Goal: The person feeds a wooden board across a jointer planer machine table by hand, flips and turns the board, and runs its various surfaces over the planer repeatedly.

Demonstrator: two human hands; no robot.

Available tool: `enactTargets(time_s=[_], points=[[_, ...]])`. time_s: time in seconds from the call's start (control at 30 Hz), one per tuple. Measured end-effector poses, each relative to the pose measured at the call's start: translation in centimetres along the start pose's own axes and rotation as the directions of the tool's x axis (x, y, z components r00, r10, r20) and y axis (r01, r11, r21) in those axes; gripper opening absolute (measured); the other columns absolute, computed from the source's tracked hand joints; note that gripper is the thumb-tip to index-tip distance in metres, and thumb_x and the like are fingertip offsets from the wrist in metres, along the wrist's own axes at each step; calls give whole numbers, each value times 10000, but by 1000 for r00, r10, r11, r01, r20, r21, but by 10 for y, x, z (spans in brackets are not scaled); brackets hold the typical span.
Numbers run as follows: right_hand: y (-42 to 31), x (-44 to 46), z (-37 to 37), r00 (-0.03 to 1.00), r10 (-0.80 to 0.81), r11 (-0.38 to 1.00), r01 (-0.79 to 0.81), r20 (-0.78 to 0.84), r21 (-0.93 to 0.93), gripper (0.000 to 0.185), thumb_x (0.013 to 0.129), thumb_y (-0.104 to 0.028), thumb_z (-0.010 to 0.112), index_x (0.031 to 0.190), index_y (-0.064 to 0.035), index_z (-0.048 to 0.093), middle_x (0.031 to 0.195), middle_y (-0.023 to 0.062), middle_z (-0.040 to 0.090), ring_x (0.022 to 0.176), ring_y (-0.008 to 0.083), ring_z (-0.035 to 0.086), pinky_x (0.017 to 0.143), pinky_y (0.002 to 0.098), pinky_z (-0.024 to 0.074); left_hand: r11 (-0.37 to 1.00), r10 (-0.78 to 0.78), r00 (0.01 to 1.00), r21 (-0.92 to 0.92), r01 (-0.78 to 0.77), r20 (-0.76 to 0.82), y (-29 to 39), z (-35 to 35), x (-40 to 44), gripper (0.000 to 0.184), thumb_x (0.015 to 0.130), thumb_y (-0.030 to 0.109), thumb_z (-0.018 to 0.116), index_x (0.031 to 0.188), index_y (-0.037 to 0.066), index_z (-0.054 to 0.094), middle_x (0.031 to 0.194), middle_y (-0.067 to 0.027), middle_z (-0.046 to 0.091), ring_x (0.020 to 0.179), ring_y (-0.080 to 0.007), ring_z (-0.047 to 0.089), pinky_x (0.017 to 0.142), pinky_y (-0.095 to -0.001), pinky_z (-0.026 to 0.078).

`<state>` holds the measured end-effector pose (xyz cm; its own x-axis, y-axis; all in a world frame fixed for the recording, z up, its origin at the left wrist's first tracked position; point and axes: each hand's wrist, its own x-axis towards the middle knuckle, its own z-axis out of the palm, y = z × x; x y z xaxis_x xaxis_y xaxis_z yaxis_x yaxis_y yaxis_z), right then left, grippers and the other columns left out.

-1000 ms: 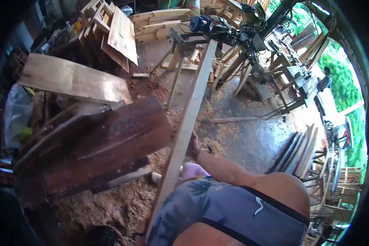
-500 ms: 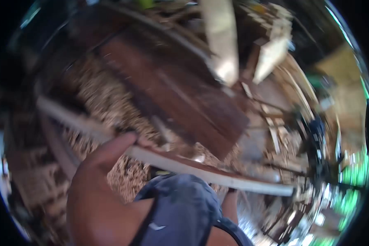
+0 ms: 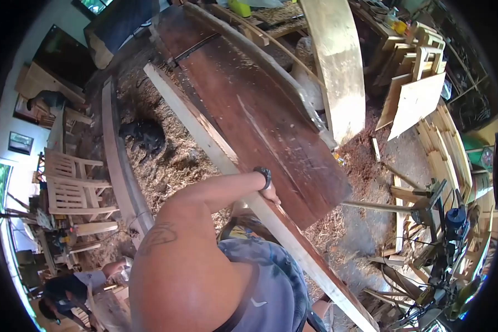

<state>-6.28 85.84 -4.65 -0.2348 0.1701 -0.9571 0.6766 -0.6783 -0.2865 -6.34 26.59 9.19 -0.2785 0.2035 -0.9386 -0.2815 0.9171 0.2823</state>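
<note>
A long wooden plank [image 3: 196, 130], pale on one face and reddish brown along its edge, runs diagonally across the view in front of my body. My left hand [image 3: 270, 192], with a dark watch at the wrist, is closed over its upper edge near the middle. Part of my right arm [image 3: 321, 306] shows beside the lower end of the plank; the fingers on that side are hidden. Beyond the plank lies a wide reddish-brown slab [image 3: 271, 138] dusted with shavings.
Wood shavings [image 3: 171, 171] cover the floor. A long board [image 3: 119, 160] lies at left near slatted wooden furniture [image 3: 74, 182]. Another person [image 3: 66, 293] is bent over at lower left. A pale board [image 3: 337, 72] leans behind the slab. Stacked timber and a stand with cables [image 3: 442, 238] are at right.
The plank now slants more steeply, its far end up and its near end lower right. My left arm has swung across to the right, its hand still on the plank. The view has sharpened.
</note>
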Motion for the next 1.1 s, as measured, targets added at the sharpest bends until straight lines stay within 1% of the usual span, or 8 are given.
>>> enactTargets(time_s=[0.2,0.4,0.7,0.73,0.77,0.87,0.97,1.1], points=[[-77,46,-21,997,-7,995,15,-77,97,665,971,-632,455,1151,-35,686,1026,190,716,943,398,687,852,562,573,998,-1,999,-57,4,43,80,-21,28,951,953,813,317,1536,82,492,1620,-212,405,1512,-377,364,1229,-503,290],[-134,72,-39,991,-36,982,60,-130,181,655,974,-627,459,1153,-38,683,1030,188,716,948,397,686,855,559,572,999,12,996,-34,-9,86,120,-44,55,899,975,764,369,1591,111,409,1653,-172,373,1519,-360,347,1226,-497,273],[-172,93,-62,975,-63,961,117,-213,251,641,977,-619,464,1154,-41,679,1036,186,715,957,394,684,860,554,571,997,81,989,-23,-79,124,138,-54,39,1036,871,883,417,1402,19,627,1476,-236,572,1430,-370,484,1183,-452,358],[-176,97,-62,975,-63,960,118,-215,255,640,977,-618,465,1155,-42,679,1036,186,715,957,394,684,860,553,571,996,92,993,-12,-93,-69,146,-44,17,1026,775,874,590,1275,-17,682,1356,-206,654,1318,-359,571,1091,-492,419],[-177,100,-62,975,-63,959,118,-214,256,638,978,-617,465,1155,-42,678,1037,186,715,958,394,683,861,553,571,989,142,961,74,-128,-237,150,-32,11,987,735,842,650,1233,-10,682,1299,-193,660,1271,-349,583,1058,-493,425],[-180,107,-72,974,-59,954,120,-219,275,634,979,-614,467,1155,-43,677,1039,185,715,961,393,683,862,551,570,948,299,719,279,-151,-627,156,-1,19,825,579,667,867,1064,38,644,1071,-126,633,1072,-303,587,939,-468,427],[-183,113,-74,974,-69,959,124,-216,253,629,980,-610,467,1158,-44,675,1044,184,715,966,393,682,865,550,569,959,241,747,270,-85,-620,153,-11,39,899,601,731,825,1153,45,642,1151,-158,642,1119,-308,590,965,-470,410],[-176,95,-69,978,-38,980,76,-204,185,621,982,-598,463,1168,-43,672,1059,179,714,977,392,680,873,548,565,964,246,745,236,-121,-620,139,-22,60,807,631,696,827,1143,89,683,1156,-134,646,1143,-316,575,988,-464,428]])
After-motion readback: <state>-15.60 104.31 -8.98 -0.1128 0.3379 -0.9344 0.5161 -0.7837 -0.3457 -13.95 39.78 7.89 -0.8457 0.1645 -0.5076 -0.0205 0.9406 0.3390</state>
